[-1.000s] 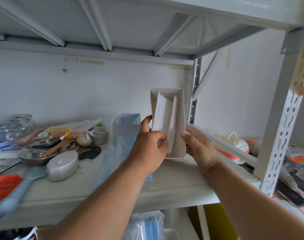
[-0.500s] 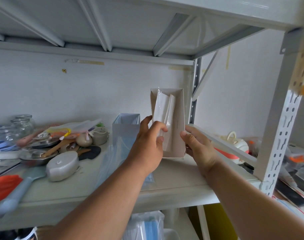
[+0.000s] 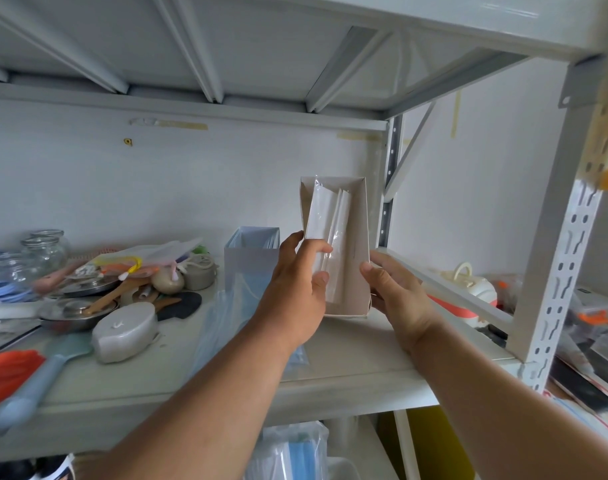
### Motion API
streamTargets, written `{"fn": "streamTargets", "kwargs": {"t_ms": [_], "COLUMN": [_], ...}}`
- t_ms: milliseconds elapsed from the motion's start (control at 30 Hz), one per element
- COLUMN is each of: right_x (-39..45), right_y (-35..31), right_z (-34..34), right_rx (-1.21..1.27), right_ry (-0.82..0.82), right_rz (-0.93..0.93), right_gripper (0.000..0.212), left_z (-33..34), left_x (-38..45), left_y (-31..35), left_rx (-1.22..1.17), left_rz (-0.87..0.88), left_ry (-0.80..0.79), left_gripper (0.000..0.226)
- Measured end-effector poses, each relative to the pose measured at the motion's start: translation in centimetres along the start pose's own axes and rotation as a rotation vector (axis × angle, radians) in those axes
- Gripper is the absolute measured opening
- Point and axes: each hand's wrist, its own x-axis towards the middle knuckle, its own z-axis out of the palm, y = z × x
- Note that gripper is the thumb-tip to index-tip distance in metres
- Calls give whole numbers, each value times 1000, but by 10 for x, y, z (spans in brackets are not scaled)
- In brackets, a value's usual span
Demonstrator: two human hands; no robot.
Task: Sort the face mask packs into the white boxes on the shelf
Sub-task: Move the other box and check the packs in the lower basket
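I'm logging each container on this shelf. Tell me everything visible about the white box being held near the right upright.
The white box is a narrow, open-topped carton, seemingly thin cardboard with folded seams. It is tipped so its opening faces the camera, its lower end resting on the shelf. Inside stand white mask packs in clear wrap. The left hand pinches the packs at its left wall; the right hand braces its right side.

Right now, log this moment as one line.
left hand: pressing white mask packs into tilted white box | right hand: steadying box | shelf

White packs (image 3: 325, 233) upright — perhaps two — in box (image 3: 359, 237).
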Motion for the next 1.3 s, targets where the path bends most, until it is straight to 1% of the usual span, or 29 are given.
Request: {"fn": "streamTargets", "kwargs": {"t_ms": [100,167,200,233,267,333,367,400,500,633,667,767,833,900,1033,1100,1167,1267,1300], "right_x": [1,1,2,2,2,3,3,3,4,3,3,2,2,3,3,3,2,0,0], "right_y": [2,2,3,3,4,5,5,6,8,6,6,5,5,5,5,4,2,1,0], "right_z": [-1,0,-1,-1,-1,-2,-2,-3,-4,-2,-2,-1,0,-1,0,0,0,1,1], "right_rx": [-7,-10,-6,-3,2,16,15,8,2,19,25,17,8,0,12,26,34,49,47], "right_ry": [18,24,26,27,29,23,25,28,33,28,28,27,24,19,2,-2,-7,3,9], "right_rz": [14,11,11,14,10,15,21,25,34,24,19,16,23,22,10,9,13,5,2], "right_gripper": [58,55,61,69,72,71,73,75,81,87,88,87,92,99,102,101,97,83,84], "left_z": [-2,-2,-3,-2,-2,-1,-1,-1,-2,-3,-4,-6,-7,-7,-3,-2,-2,-5,-4], "left_x": [0,0,0,0,1,1,1,0,-1,-3,-3,-4,-5,-4,-2,-2,-2,-3,-3], "left_y": [3,3,3,2,2,1,1,1,3,7,8,11,12,12,7,7,7,9,9], "left_rx": [34,58,68,66,54,41,44,50,46,38,44,42,15,6,52,68,76,44,45], "left_rz": [-17,-17,-15,-19,-32,-69,-83,-83,-90,-68,-62,-58,-70,-85,-71,-82,-88,-82,-81], "left_ry": [-15,-36,-44,-49,-55,-76,-83,-85,-76,-40,-37,-51,-52,-44,-3,4,5,10,14], "left_gripper": [55,61,60,56,48,25,16,20,41,55,62,94,106,109,95,92,98,113,116]}}
